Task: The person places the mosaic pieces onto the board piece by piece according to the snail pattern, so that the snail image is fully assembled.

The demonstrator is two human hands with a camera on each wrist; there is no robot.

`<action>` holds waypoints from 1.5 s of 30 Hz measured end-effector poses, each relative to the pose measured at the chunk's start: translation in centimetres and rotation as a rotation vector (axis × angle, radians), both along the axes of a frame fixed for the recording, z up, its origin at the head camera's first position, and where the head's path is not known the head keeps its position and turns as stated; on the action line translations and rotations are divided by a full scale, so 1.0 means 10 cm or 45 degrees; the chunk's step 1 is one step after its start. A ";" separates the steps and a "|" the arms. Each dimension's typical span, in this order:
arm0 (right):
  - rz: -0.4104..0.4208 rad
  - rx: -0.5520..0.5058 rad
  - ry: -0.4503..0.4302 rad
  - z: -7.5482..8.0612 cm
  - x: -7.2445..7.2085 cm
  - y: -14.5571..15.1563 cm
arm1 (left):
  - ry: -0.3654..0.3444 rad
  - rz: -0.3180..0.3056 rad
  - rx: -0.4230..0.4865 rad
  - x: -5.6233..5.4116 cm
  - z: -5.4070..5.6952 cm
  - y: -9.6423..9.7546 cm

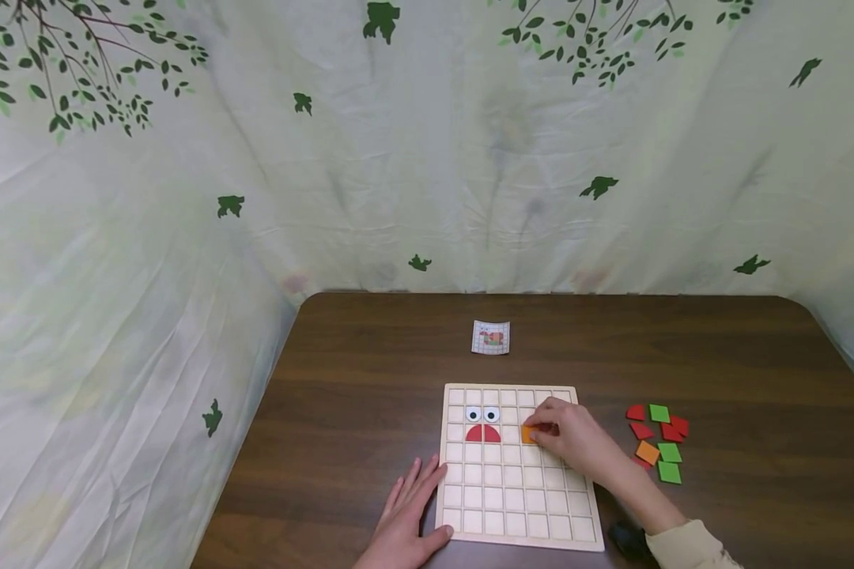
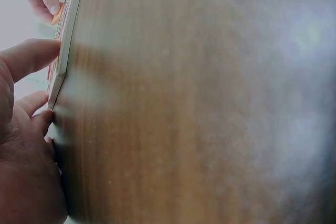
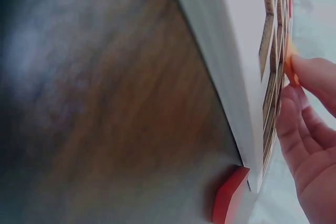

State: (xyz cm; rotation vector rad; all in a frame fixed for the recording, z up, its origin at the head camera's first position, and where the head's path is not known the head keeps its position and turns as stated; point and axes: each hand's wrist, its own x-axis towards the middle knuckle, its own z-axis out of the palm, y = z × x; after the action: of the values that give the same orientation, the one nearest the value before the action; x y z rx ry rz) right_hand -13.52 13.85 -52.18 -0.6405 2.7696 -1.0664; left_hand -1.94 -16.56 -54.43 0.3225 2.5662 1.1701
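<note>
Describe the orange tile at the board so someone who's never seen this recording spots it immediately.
On the dark table lies a pale gridded board. At its upper half, right of two red pieces, the right hand pinches the orange tile. Its colour differs from those pieces, and unlike the other orange tile, loose on the table to the right, it is held.

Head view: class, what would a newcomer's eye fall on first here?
Probably the two eyes above two red pieces, near the top of the pale board. To their right, the right hand pinches an orange tile at the board. Loose tiles in red, green and orange lie on the table, right of the board.
</note>
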 end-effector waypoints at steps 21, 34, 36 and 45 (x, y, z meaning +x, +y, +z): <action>-0.051 0.023 -0.023 0.08 0.19 0.33 | -0.017 0.015 0.003 0.01 0.02 0.01; -0.135 0.088 0.036 0.09 0.15 0.89 | 0.028 0.008 0.005 0.02 0.03 0.01; -0.138 0.091 0.036 0.09 0.12 0.98 | 0.028 0.005 0.000 0.02 0.03 0.00; -0.199 0.163 -0.004 0.15 0.04 1.18 | 0.036 0.006 -0.003 0.02 0.02 0.01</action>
State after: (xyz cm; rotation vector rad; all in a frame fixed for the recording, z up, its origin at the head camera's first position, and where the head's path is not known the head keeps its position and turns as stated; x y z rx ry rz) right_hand -13.15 25.69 -50.72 -0.4122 2.8962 -0.9045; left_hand -1.71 -16.47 -54.28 0.3349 2.5936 1.1724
